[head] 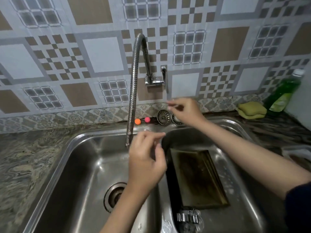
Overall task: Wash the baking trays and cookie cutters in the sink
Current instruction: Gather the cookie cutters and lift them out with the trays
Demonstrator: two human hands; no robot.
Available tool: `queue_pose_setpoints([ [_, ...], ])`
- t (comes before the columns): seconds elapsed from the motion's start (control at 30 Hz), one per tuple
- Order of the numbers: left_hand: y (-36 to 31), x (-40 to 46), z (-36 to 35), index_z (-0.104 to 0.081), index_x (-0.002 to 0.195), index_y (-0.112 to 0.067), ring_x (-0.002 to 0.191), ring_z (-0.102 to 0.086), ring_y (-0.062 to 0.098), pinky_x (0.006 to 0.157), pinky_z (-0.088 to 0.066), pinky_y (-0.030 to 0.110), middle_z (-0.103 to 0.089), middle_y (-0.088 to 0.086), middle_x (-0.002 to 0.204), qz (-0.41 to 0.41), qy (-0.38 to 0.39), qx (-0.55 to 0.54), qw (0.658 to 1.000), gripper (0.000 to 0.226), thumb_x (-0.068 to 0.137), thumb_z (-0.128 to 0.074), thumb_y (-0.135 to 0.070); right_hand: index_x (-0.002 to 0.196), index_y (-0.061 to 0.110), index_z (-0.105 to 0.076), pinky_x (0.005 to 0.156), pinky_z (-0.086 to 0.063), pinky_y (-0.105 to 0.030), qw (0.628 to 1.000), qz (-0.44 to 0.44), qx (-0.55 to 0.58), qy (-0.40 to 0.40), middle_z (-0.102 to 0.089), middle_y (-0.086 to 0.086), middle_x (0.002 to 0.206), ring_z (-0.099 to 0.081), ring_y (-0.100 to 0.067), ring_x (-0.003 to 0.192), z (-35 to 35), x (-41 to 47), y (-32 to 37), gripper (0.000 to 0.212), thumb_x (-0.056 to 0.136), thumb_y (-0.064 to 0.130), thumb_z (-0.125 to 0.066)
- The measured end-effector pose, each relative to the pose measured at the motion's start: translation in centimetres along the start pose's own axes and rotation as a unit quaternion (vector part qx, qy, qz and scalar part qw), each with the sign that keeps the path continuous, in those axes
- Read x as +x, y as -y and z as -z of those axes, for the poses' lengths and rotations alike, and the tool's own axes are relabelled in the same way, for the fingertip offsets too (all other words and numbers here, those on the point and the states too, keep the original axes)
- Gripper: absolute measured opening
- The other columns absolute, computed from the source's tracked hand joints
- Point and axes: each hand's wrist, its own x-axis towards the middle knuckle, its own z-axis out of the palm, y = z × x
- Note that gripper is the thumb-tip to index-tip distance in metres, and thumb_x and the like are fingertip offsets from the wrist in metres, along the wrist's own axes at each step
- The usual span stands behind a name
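A dark, greasy rectangular baking tray [196, 179] lies in the right basin of the steel double sink [79, 148]. Metal cookie cutters [188, 217] sit at the tray's near end, partly under water. My left hand [146, 162] hovers over the divider just below the flexible tap spout [133, 91], fingers loosely curled, holding nothing I can see. My right hand [183, 111] reaches toward the back wall below the tap lever [163, 73], fingers apart and blurred.
Two sink strainers [162, 117] and an orange ball [137, 121] and a pink ball [147, 119] rest on the back ledge. A yellow sponge [251, 110] and a green dish soap bottle [284, 91] stand at the right. The left basin drain [115, 196] is uncovered.
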Motion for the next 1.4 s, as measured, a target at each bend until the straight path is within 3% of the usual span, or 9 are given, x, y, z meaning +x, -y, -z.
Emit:
queue_pose_setpoints([
  [0.1,0.8,-3.1,-2.5,-0.07,0.092,-0.012,0.086,-0.061,0.012,0.082,-0.05,0.03,-0.065,0.002,0.091,0.102,0.268,-0.015,0.958,0.019,0.082,-0.056,-0.003,0.112,0.013,-0.07,0.088,-0.05,-0.02,0.992,-0.068,-0.01,0.107,-0.071,-0.001,0.107,-0.066,-0.011,0.094,0.4,-8.0,-1.7,0.027,0.085,0.014,-0.069],
  [0.23,1.8,-7.0,-5.0,-0.067,0.103,-0.021,0.094,-0.063,0.014,0.084,-0.05,0.024,-0.069,0.001,0.103,0.11,0.61,0.035,0.784,0.02,0.088,-0.055,-0.016,0.102,0.014,-0.073,0.059,-0.042,-0.006,0.917,-0.2,-0.064,0.341,-0.066,0.012,0.079,-0.054,0.006,0.061,0.7,-17.1,-5.7,0.02,0.085,0.024,-0.071],
  [0.37,1.4,-9.6,-7.0,-0.066,0.101,-0.015,0.092,-0.064,0.027,0.072,-0.048,0.028,-0.068,0.01,0.097,0.041,0.719,0.148,0.677,0.02,0.086,-0.054,-0.019,0.104,0.013,-0.072,0.078,-0.05,-0.025,0.822,-0.276,-0.088,0.49,-0.072,-0.002,0.098,-0.058,-0.005,0.08,-0.5,-23.1,-9.8,0.021,0.087,0.024,-0.067],
  [0.53,1.0,-10.2,-9.4,-0.062,0.112,-0.006,0.099,-0.062,0.032,0.069,-0.043,0.027,-0.065,0.016,0.11,0.026,0.799,0.228,0.556,0.028,0.086,-0.054,-0.015,0.117,0.006,-0.061,0.07,-0.043,-0.008,0.806,-0.301,-0.075,0.504,-0.064,-0.007,0.112,-0.057,-0.014,0.094,-2.4,-26.1,-12.2,0.029,0.088,0.01,-0.063],
  [0.63,1.3,-10.2,-10.4,-0.058,0.12,-0.005,0.105,-0.06,0.03,0.072,-0.042,0.026,-0.062,0.015,0.119,0.035,0.812,0.239,0.531,0.034,0.088,-0.056,-0.017,0.118,0.009,-0.058,0.08,-0.046,-0.022,0.824,-0.315,-0.05,0.468,-0.061,-0.007,0.115,-0.056,-0.016,0.098,-2.9,-26.3,-13.0,0.031,0.088,0.007,-0.061],
  [0.83,2.2,-10.1,-11.9,-0.039,0.138,-0.001,0.118,-0.053,0.032,0.077,-0.04,0.026,-0.051,0.017,0.135,0.067,0.818,0.258,0.51,0.051,0.091,-0.053,-0.015,0.116,0.011,-0.053,0.062,-0.042,-0.017,0.833,-0.362,-0.014,0.419,-0.058,0.0,0.09,-0.053,-0.009,0.075,-3.6,-27.3,-13.7,0.032,0.086,0.0,-0.056],
  [1.1,3.6,-10.7,-12.7,-0.024,0.146,-0.013,0.122,-0.05,0.029,0.084,-0.041,0.025,-0.045,0.012,0.141,0.104,0.828,0.197,0.515,0.072,0.087,-0.065,-0.023,0.117,0.014,-0.053,0.099,-0.046,-0.038,0.82,-0.406,0.069,0.399,-0.057,-0.007,0.118,-0.056,-0.024,0.114,-4.6,-27.2,-14.4,0.036,0.084,0.009,-0.068],
  [1.23,4.0,-11.6,-13.0,-0.016,0.15,-0.013,0.131,-0.042,0.029,0.105,-0.038,0.033,-0.036,0.01,0.149,0.036,0.848,0.212,0.483,0.092,0.08,-0.074,-0.023,0.142,0.017,-0.032,0.093,-0.048,-0.04,0.786,-0.451,0.119,0.405,-0.05,0.0,0.132,-0.054,-0.023,0.119,-5.4,-27.4,-14.5,0.067,0.086,0.021,-0.068],
  [1.4,4.4,-12.5,-13.4,-0.025,0.149,-0.015,0.127,-0.048,0.028,0.103,-0.041,0.033,-0.043,0.009,0.146,-0.01,0.848,0.221,0.481,0.089,0.077,-0.077,-0.028,0.14,0.02,-0.038,0.081,-0.048,-0.035,0.705,-0.518,0.219,0.431,-0.058,-0.01,0.124,-0.057,-0.021,0.101,-5.4,-27.0,-14.6,0.058,0.088,0.023,-0.065],
])
